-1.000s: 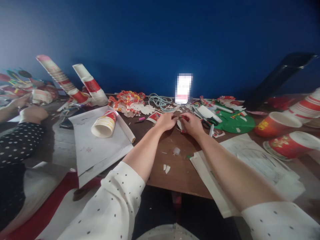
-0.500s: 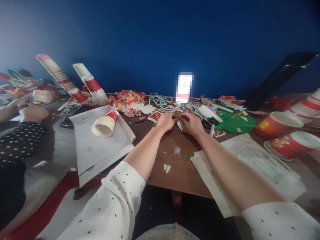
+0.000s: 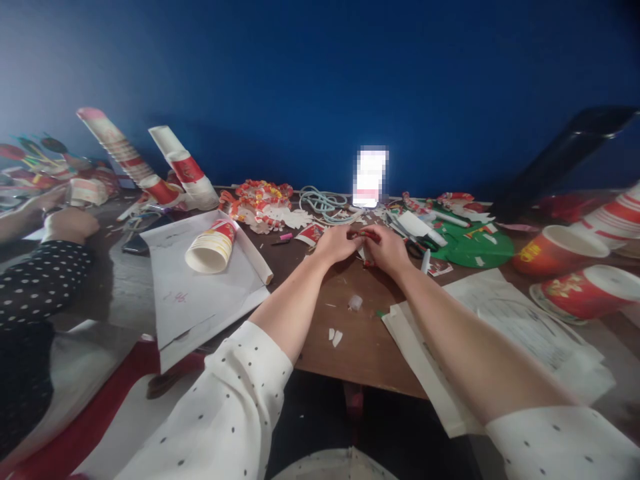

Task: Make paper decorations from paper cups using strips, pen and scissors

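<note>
Over the middle of the brown table, my left hand (image 3: 336, 244) and my right hand (image 3: 388, 249) meet with fingers pinched. Between them is a small red-and-white paper piece (image 3: 369, 236), like part of a cut paper cup; its exact shape is mostly hidden by the fingers. A flat red-printed piece of paper cup (image 3: 311, 233) lies just left of my left hand. Close by my right hand are dark-handled scissors (image 3: 416, 248) and a white pen-like stick (image 3: 425, 261). A small clear lump (image 3: 355, 303) and two white scraps (image 3: 335, 337) lie on the table nearer to me.
A nested stack of paper cups (image 3: 209, 252) lies on white paper at left. A heap of red-and-white cut pieces (image 3: 257, 200), a coiled cable (image 3: 323, 202) and a lit phone (image 3: 369, 179) are along the wall. At far left is a co-worker's hand (image 3: 70, 225).
My hands stay together on the paper piece, with the fingers shifted slightly and its red part turned a little. The whole view has moved slightly; the surrounding things look unmoved.
</note>
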### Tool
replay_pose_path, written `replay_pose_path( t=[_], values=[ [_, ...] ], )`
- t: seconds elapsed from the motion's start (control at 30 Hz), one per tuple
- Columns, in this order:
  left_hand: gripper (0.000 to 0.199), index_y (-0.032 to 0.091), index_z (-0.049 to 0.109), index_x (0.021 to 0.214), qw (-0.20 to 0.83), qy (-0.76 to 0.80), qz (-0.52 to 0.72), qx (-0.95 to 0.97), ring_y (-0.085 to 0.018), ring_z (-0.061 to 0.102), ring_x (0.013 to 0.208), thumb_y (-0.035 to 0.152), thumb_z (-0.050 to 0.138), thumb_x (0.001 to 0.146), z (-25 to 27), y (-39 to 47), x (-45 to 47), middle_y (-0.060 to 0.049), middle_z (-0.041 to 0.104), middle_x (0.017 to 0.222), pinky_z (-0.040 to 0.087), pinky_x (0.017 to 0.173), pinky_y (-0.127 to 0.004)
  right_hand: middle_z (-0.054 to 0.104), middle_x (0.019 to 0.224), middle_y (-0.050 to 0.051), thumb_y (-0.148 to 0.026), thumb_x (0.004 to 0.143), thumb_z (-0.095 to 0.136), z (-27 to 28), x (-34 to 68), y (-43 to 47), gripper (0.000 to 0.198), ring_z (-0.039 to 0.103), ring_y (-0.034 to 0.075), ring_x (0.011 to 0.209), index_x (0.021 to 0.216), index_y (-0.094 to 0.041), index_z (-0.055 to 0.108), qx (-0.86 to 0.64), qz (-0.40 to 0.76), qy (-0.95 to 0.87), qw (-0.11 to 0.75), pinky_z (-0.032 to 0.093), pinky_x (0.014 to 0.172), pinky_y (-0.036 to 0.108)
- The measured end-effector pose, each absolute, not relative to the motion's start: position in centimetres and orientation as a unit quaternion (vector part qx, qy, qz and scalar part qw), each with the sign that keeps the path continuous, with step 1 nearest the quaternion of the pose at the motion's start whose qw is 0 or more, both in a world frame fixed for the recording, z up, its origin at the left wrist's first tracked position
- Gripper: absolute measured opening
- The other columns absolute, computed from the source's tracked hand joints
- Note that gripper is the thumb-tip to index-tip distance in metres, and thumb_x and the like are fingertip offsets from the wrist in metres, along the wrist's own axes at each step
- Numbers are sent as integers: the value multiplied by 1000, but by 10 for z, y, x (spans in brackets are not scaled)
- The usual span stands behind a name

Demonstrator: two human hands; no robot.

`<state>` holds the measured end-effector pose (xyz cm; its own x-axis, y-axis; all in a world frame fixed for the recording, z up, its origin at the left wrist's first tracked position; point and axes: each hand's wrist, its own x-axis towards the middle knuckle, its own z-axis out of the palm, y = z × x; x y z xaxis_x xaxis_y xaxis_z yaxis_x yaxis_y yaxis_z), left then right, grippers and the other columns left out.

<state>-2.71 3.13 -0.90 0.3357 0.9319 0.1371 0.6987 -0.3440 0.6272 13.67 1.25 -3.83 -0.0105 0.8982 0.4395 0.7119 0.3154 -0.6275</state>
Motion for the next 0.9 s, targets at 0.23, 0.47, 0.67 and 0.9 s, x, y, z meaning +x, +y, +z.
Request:
replay_pose_path(
  t=[0.23,0.47,0.67,0.9],
  values=[
    [29,23,76,104,235,502,250,794,-26,68,100,30,59,82,-13,34,-27,-7,76,104,51,89,-33,73,110,9,-29,85,58,-41,135,12,28,67,26,104,108,-22,69,-548,136,-708,424,51,96,44],
    [23,16,75,98,314,562,303,703,-24,69,93,24,63,80,-13,38,-27,-8,76,94,52,85,-31,55,141,19,-35,79,66,-34,132,13,67,57,29,125,140,-16,44,-535,197,-592,569,48,103,48],
    [12,15,67,93,497,538,450,511,-16,70,77,22,62,85,-24,51,-24,-7,72,82,55,75,-27,55,140,20,-52,80,66,-33,137,20,80,59,29,125,144,-14,38,-545,326,-438,636,49,105,46],
    [8,15,60,82,565,481,533,406,-15,68,70,11,66,79,-20,39,-7,-3,66,74,58,74,-29,72,105,7,-50,67,76,-36,121,13,69,68,30,99,126,-20,59,-524,347,-464,624,58,85,47]
  ],
)
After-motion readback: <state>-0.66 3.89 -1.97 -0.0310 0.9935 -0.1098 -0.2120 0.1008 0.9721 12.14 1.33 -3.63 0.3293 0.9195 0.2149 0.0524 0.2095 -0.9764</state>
